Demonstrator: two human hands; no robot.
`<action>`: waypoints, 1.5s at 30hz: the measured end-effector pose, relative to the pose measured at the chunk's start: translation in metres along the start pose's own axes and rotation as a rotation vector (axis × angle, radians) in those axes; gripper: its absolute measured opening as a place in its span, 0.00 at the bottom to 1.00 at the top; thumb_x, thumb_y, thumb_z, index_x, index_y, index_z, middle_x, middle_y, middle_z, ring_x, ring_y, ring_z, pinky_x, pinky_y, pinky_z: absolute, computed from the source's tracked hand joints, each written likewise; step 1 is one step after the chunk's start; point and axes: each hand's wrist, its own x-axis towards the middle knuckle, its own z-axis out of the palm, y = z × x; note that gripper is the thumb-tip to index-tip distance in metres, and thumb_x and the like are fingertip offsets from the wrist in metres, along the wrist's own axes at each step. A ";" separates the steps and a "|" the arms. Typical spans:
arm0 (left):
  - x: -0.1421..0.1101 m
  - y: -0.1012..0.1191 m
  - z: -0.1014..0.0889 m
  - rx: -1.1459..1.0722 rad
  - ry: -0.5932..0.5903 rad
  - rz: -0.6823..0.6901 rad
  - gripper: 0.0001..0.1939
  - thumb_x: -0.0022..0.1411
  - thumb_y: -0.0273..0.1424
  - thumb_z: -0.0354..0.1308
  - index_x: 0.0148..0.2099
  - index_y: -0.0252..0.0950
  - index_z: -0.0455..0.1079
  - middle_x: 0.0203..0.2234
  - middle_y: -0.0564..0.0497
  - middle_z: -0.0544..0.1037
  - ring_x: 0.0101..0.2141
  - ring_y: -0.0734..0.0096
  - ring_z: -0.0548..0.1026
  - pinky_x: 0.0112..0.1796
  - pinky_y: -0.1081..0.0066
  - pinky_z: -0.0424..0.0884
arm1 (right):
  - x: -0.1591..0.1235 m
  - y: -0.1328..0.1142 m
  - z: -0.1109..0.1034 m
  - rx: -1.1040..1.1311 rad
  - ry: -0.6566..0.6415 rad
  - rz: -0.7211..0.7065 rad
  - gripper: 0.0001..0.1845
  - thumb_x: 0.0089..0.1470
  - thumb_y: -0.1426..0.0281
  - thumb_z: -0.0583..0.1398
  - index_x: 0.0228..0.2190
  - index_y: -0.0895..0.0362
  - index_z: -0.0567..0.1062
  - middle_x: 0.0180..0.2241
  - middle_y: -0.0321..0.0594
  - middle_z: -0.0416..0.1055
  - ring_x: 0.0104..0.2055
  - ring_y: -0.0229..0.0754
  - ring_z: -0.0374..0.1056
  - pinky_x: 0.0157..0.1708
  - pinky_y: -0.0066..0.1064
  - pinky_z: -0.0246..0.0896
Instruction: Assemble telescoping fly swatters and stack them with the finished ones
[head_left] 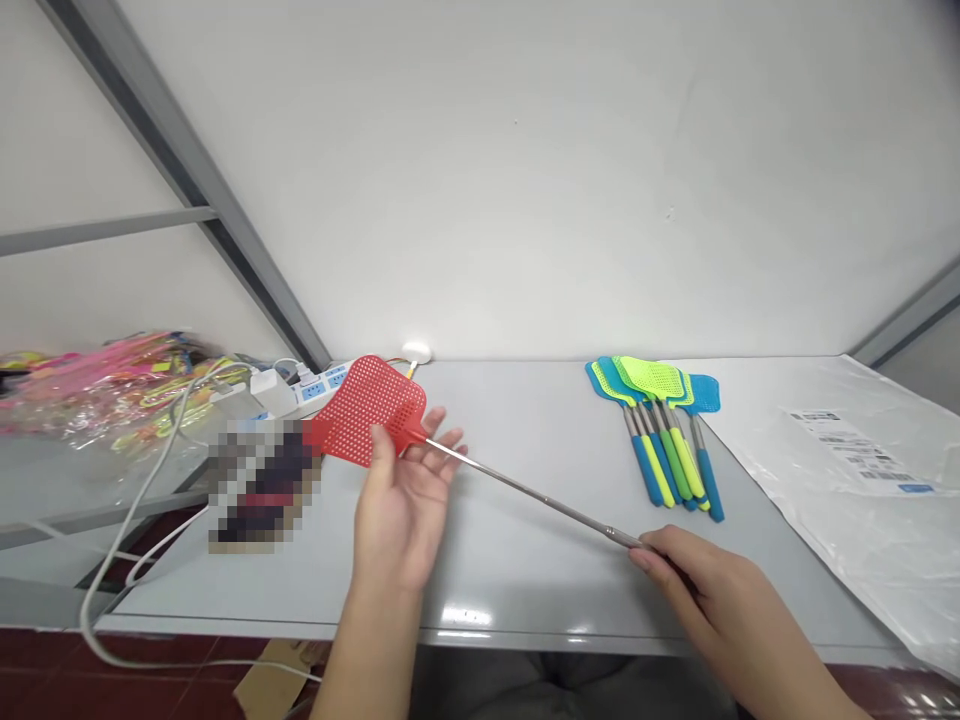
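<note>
A red fly swatter point(371, 405) with a thin telescopic metal rod stretches diagonally over the table, its rod extended. Its handle end sits in my right hand point(701, 585), whose fingers are wrapped round it, hiding most of the grip. At the neck of the mesh head, my left hand point(409, 500) is palm up with fingers spread. The thumb lies in front of the red mesh and the other fingers pass behind the neck; whether they press on it I cannot tell. To the right lies a pile of blue, yellow and green fly swatters point(664, 430), handles towards me.
A white plastic mailing bag point(847, 480) with a label covers the table's right side. On the left are a power strip point(319, 388) with plugged-in chargers, a looping white cable point(154, 480), a pixelated patch and a heap of plastic-wrapped colourful items point(112, 390). A metal frame point(180, 170) slants behind.
</note>
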 end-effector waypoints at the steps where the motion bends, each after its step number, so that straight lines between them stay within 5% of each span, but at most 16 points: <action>1: 0.002 0.004 -0.001 -0.009 0.035 0.004 0.19 0.66 0.45 0.52 0.42 0.35 0.73 0.38 0.47 0.80 0.37 0.66 0.79 0.44 0.63 0.74 | 0.000 0.001 0.001 -0.006 -0.007 -0.009 0.17 0.65 0.57 0.47 0.34 0.50 0.71 0.31 0.35 0.72 0.31 0.40 0.70 0.32 0.30 0.60; 5: 0.006 0.011 -0.007 0.049 0.123 0.070 0.13 0.65 0.40 0.57 0.41 0.35 0.73 0.36 0.47 0.81 0.41 0.63 0.79 0.51 0.58 0.69 | 0.002 0.009 0.002 -0.062 -0.004 -0.054 0.16 0.64 0.56 0.50 0.35 0.50 0.71 0.32 0.36 0.73 0.33 0.41 0.70 0.33 0.31 0.60; 11: 0.013 0.017 -0.017 0.038 0.181 0.157 0.11 0.65 0.38 0.56 0.46 0.40 0.74 0.54 0.48 0.74 0.50 0.59 0.75 0.54 0.55 0.66 | 0.004 0.021 0.005 -0.037 -0.071 -0.042 0.16 0.64 0.57 0.49 0.31 0.51 0.69 0.28 0.35 0.72 0.30 0.41 0.69 0.31 0.31 0.58; 14: -0.003 -0.004 -0.005 0.035 0.157 0.127 0.12 0.65 0.38 0.56 0.46 0.38 0.74 0.54 0.46 0.74 0.51 0.59 0.74 0.50 0.58 0.70 | 0.007 0.006 0.013 0.039 -0.068 -0.050 0.17 0.65 0.57 0.47 0.29 0.52 0.67 0.27 0.35 0.71 0.28 0.40 0.68 0.30 0.30 0.57; 18: -0.044 -0.051 0.024 0.052 0.003 -0.108 0.17 0.64 0.40 0.57 0.49 0.35 0.72 0.51 0.40 0.76 0.49 0.54 0.76 0.44 0.60 0.73 | 0.014 -0.027 0.025 0.184 -0.037 -0.001 0.19 0.66 0.56 0.45 0.27 0.52 0.63 0.23 0.34 0.67 0.25 0.40 0.63 0.27 0.29 0.53; 22: -0.059 -0.065 0.038 0.115 -0.083 -0.084 0.18 0.66 0.42 0.55 0.48 0.33 0.72 0.47 0.39 0.78 0.49 0.53 0.76 0.43 0.63 0.72 | 0.018 -0.044 0.027 0.405 -0.065 0.055 0.22 0.64 0.53 0.46 0.25 0.53 0.62 0.22 0.33 0.63 0.25 0.38 0.58 0.26 0.28 0.51; 25: -0.054 -0.056 0.037 0.138 -0.165 -0.098 0.17 0.66 0.41 0.54 0.46 0.33 0.73 0.43 0.40 0.80 0.47 0.52 0.77 0.42 0.62 0.72 | 0.018 -0.045 0.027 0.765 -0.259 0.159 0.25 0.62 0.50 0.48 0.25 0.55 0.64 0.19 0.30 0.56 0.22 0.35 0.52 0.22 0.25 0.48; 28: -0.049 -0.048 0.035 0.135 -0.218 -0.140 0.16 0.66 0.42 0.54 0.45 0.34 0.73 0.41 0.41 0.81 0.43 0.53 0.79 0.40 0.62 0.72 | 0.018 -0.041 0.029 1.253 -0.684 0.363 0.27 0.57 0.43 0.49 0.24 0.54 0.61 0.15 0.24 0.44 0.15 0.30 0.38 0.14 0.23 0.36; 30: -0.046 -0.046 0.035 0.141 -0.243 -0.163 0.16 0.65 0.42 0.55 0.44 0.34 0.73 0.40 0.41 0.81 0.42 0.53 0.79 0.39 0.62 0.72 | 0.020 -0.041 0.030 1.427 -0.847 0.413 0.28 0.55 0.41 0.50 0.25 0.53 0.60 0.15 0.22 0.42 0.14 0.29 0.32 0.12 0.22 0.31; 32: -0.044 -0.046 0.035 0.155 -0.230 -0.163 0.17 0.64 0.42 0.57 0.45 0.33 0.73 0.40 0.40 0.81 0.41 0.52 0.79 0.38 0.63 0.72 | 0.023 -0.043 0.031 1.347 -0.744 0.347 0.27 0.57 0.43 0.49 0.25 0.53 0.62 0.15 0.23 0.44 0.14 0.30 0.35 0.13 0.22 0.34; 36: -0.038 -0.050 0.039 0.178 -0.119 -0.093 0.19 0.62 0.43 0.58 0.48 0.35 0.72 0.47 0.40 0.78 0.45 0.53 0.78 0.41 0.63 0.71 | 0.032 -0.051 0.038 0.615 -0.068 0.130 0.21 0.62 0.51 0.48 0.29 0.54 0.67 0.19 0.33 0.64 0.21 0.37 0.60 0.21 0.25 0.52; 38: -0.035 -0.054 0.043 0.189 -0.104 -0.077 0.20 0.62 0.44 0.58 0.49 0.36 0.72 0.50 0.40 0.77 0.48 0.52 0.76 0.42 0.62 0.71 | 0.034 -0.054 0.046 0.324 0.157 0.098 0.18 0.63 0.55 0.47 0.37 0.54 0.69 0.25 0.39 0.72 0.24 0.43 0.69 0.24 0.29 0.56; 42: -0.026 -0.057 0.055 0.279 -0.226 -0.130 0.22 0.62 0.46 0.57 0.51 0.35 0.72 0.51 0.38 0.75 0.50 0.51 0.74 0.45 0.60 0.70 | 0.033 -0.054 0.051 0.295 0.213 0.102 0.18 0.65 0.60 0.43 0.47 0.55 0.64 0.28 0.41 0.76 0.26 0.45 0.73 0.23 0.30 0.59; 45: -0.018 -0.056 0.062 0.384 -0.405 -0.214 0.24 0.63 0.48 0.55 0.52 0.35 0.73 0.53 0.36 0.73 0.54 0.49 0.71 0.45 0.59 0.69 | 0.032 -0.046 0.032 0.364 0.221 0.103 0.18 0.65 0.59 0.43 0.47 0.56 0.62 0.30 0.41 0.76 0.31 0.45 0.74 0.26 0.30 0.61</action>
